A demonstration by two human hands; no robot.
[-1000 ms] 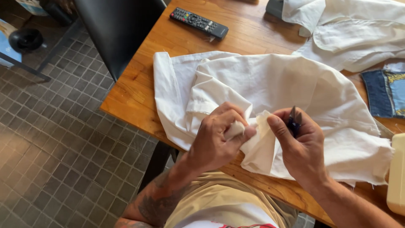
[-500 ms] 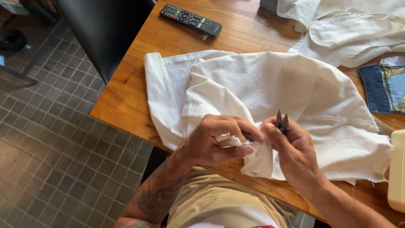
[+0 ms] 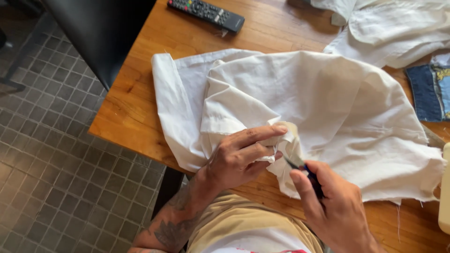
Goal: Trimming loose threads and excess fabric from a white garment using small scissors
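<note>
A crumpled white cloth garment lies spread on the wooden table. My left hand pinches a folded edge of the cloth near the table's front edge. My right hand grips a small dark-handled cutting tool, whose metal tip touches the cloth just beside my left fingers. The tool's handle is mostly hidden inside my right fist.
A black remote control lies at the table's far side. More white cloth is piled at the back right, and a denim piece sits at the right edge. A dark chair stands left, over tiled floor.
My right hand has dropped lower and turned, bringing the tool's tip down against the cloth. My left hand has shifted its pinch along the cloth edge.
</note>
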